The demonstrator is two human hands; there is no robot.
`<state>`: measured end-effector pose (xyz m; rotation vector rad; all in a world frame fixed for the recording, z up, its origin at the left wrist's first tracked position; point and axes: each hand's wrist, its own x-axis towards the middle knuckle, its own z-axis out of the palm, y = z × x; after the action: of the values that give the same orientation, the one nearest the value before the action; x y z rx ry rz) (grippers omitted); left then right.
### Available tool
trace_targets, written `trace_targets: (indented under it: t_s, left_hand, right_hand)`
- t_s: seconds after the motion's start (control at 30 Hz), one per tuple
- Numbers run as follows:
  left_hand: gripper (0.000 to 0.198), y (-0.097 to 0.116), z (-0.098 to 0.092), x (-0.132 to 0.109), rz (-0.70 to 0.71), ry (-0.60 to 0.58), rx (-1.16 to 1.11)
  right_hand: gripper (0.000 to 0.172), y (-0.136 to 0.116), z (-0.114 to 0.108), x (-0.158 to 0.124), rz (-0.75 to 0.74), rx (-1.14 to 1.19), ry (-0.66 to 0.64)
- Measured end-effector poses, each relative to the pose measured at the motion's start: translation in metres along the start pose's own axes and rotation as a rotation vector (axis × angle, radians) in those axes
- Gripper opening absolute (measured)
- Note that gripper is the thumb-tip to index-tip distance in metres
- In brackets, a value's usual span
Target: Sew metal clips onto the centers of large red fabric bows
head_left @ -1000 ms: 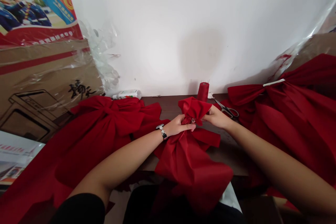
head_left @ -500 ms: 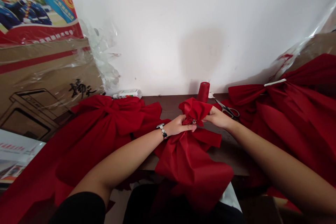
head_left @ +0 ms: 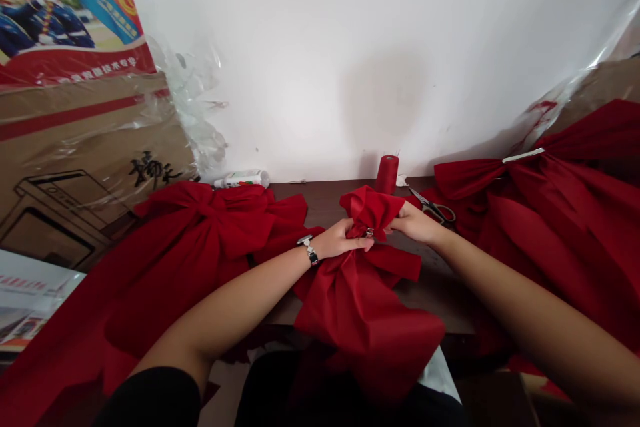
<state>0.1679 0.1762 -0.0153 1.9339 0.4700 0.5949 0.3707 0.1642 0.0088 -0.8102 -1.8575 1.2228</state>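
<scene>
Gathered red fabric (head_left: 370, 313) hangs between my arms over the table's front edge, bunched at its top. My left hand (head_left: 345, 238) is closed round the bunched part from the left, its thumb lying across the folds and a ring showing on a finger. From the right, my right hand (head_left: 407, 222) pinches the same fabric; its fingertips are partly hidden behind the folds. Just behind the fabric stands a cone of red thread (head_left: 387, 175). A pair of scissors (head_left: 434, 207) lies right beside my right wrist.
On the left lies a large red fabric bow (head_left: 205, 220), with a white bottle (head_left: 245, 179) behind it. More red fabric (head_left: 565, 213) with a white strip (head_left: 523, 155) lies on the right. A cardboard box (head_left: 90, 147) stands left; a white wall (head_left: 300, 67) closes the back.
Both hands keep their hold on the red fabric in the same place. The view has shifted very slightly; nothing else has visibly moved.
</scene>
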Motion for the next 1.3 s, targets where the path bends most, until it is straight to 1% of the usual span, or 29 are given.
trace_targets:
  t_s: [0.1, 0.23, 0.4, 0.53, 0.63, 0.77, 0.83, 0.93, 1.0, 1.13, 1.23, 1.3]
  left_hand:
    - [0.036, 0.0, 0.0, 0.0, 0.007, -0.016, -0.012]
    - [0.038, 0.0, 0.0, 0.0, -0.002, -0.029, -0.031]
    - [0.04, 0.001, 0.001, 0.001, -0.005, -0.027, -0.029]
    - [0.039, 0.003, 0.001, 0.0, 0.022, -0.028, -0.019]
    - [0.038, 0.005, 0.001, 0.0, 0.017, 0.034, 0.009]
    - [0.036, 0.006, 0.001, 0.0, -0.031, 0.215, 0.055]
    - [0.035, 0.006, 0.001, 0.001, -0.045, 0.277, 0.08]
    - [0.032, 0.006, 0.001, 0.001, -0.037, 0.309, 0.104]
    - [0.03, 0.006, 0.001, 0.001, -0.03, 0.324, 0.103]
    - [0.028, 0.005, 0.001, 0.001, -0.035, 0.354, 0.095]
    - [0.027, 0.005, 0.002, 0.001, -0.032, 0.364, 0.096]
    - [0.027, 0.005, 0.003, 0.001, -0.034, 0.372, 0.1]
  right_hand:
    - [0.023, 0.0, 0.0, 0.0, 0.022, 0.013, 0.0]
    - [0.025, 0.003, -0.001, 0.0, 0.033, 0.027, -0.001]
    - [0.024, 0.003, 0.002, -0.001, 0.065, 0.061, 0.049]
    - [0.023, 0.001, 0.003, -0.001, 0.024, 0.052, 0.097]
    - [0.025, 0.0, 0.003, 0.001, -0.001, 0.044, 0.13]
    - [0.03, -0.001, 0.002, 0.004, -0.081, -0.008, 0.158]
    - [0.032, -0.002, 0.001, 0.005, -0.118, -0.071, 0.183]
    - [0.032, -0.002, 0.002, 0.006, -0.15, -0.125, 0.244]
    - [0.03, 0.0, 0.003, 0.006, -0.161, -0.125, 0.262]
    - [0.024, 0.007, 0.002, 0.006, -0.184, -0.113, 0.256]
    - [0.021, 0.009, 0.001, 0.006, -0.216, -0.164, 0.261]
    - [0.022, 0.008, 0.0, 0.005, -0.24, -0.207, 0.245]
